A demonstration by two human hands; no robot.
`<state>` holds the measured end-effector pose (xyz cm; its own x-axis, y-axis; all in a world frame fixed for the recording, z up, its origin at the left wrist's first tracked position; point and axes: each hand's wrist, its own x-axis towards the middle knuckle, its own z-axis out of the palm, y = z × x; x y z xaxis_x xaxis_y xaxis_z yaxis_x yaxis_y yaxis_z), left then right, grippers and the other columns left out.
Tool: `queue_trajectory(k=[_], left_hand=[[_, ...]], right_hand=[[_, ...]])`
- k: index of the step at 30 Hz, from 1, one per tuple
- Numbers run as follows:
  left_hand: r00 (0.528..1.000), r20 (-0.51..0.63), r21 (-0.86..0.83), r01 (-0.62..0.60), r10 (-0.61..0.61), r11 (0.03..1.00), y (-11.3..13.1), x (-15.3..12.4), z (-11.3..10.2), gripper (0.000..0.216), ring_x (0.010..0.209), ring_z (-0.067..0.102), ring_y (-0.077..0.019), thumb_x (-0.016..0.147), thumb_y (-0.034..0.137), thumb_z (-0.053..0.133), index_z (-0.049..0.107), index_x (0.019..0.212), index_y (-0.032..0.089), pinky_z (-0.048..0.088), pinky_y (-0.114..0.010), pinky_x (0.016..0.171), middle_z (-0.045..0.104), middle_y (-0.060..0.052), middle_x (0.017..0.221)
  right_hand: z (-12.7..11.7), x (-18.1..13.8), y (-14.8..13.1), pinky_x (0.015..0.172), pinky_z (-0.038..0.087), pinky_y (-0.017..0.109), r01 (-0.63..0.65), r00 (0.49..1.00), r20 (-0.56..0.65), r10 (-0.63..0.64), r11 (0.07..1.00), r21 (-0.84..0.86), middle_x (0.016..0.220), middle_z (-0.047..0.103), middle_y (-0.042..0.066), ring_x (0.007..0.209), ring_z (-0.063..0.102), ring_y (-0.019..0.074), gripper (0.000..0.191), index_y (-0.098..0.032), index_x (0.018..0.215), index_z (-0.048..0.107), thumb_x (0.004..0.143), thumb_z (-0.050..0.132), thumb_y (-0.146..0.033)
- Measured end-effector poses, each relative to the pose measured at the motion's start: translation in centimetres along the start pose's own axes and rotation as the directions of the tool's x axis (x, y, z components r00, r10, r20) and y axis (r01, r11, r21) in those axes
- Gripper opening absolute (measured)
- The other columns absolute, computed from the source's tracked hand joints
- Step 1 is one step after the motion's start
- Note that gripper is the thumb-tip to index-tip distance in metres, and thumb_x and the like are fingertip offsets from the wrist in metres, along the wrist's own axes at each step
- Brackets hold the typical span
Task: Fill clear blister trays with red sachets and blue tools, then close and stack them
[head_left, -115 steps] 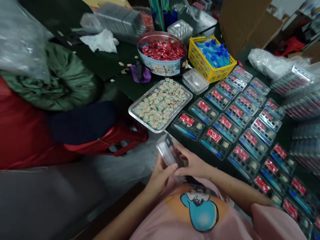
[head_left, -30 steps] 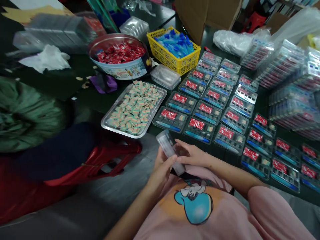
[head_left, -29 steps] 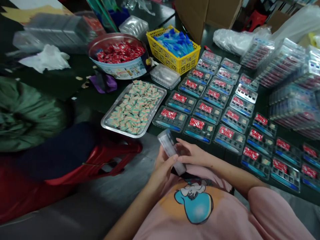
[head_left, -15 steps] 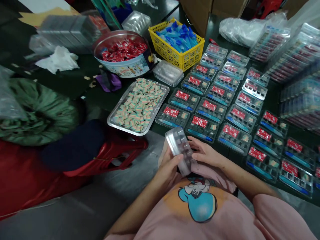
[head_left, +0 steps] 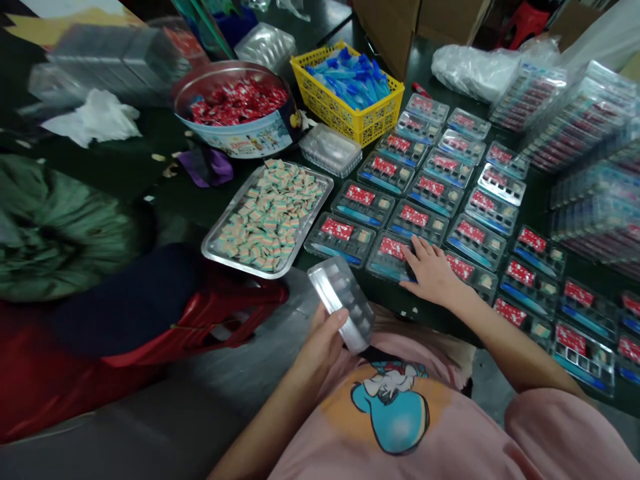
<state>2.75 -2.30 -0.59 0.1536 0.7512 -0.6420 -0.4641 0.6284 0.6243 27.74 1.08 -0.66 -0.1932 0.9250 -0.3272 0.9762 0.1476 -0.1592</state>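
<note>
My left hand [head_left: 326, 332] is closed around a stack of clear plastic blister trays [head_left: 345, 297], tilted in front of my shirt. Out over the table, my right hand [head_left: 434, 275] has its fingers apart at the right part of a filled tray [head_left: 389, 259]. That tray carries a red printed packet and a blue pen, and my fingers cover some of it. More filled trays [head_left: 361, 205] lie in rows around it. Left of them is a metal tray [head_left: 210, 248] heaped with small striped pieces [head_left: 273, 220].
Behind stand a yellow basket [head_left: 375, 127] of blue pens [head_left: 345, 77] and a round tin [head_left: 240, 137] of red wrapped packets [head_left: 240, 100]. Tall stacks of filled trays [head_left: 580, 113] rise at the right. A red stool [head_left: 235, 320] is at the left.
My right hand has left the stack of blister trays and moved up and right to the filled trays on the table. The left hand keeps the stack, slightly further left.
</note>
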Motion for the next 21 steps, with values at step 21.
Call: queue_trajectory(k=[21], left_hand=[[0.974, 0.216, 0.152, -0.102, 0.068, 0.983, -0.2, 0.1, 3.5, 0.079, 0.116, 0.061, -0.0255, 0.065, 0.031, 0.083, 0.05, 0.136, 0.029, 0.048, -0.036, 0.099, 0.064, -0.006, 0.126]], right_hand=[[2.1, -3.6, -4.5, 0.115, 0.033, 0.05, 0.096, 0.983, -0.031, -0.179, 0.367, 0.925, 0.156, 0.036, 0.012, 0.14, 0.04, 0.0314, 0.109, -0.025, 0.156, 0.022, 0.069, 0.074, -0.065]])
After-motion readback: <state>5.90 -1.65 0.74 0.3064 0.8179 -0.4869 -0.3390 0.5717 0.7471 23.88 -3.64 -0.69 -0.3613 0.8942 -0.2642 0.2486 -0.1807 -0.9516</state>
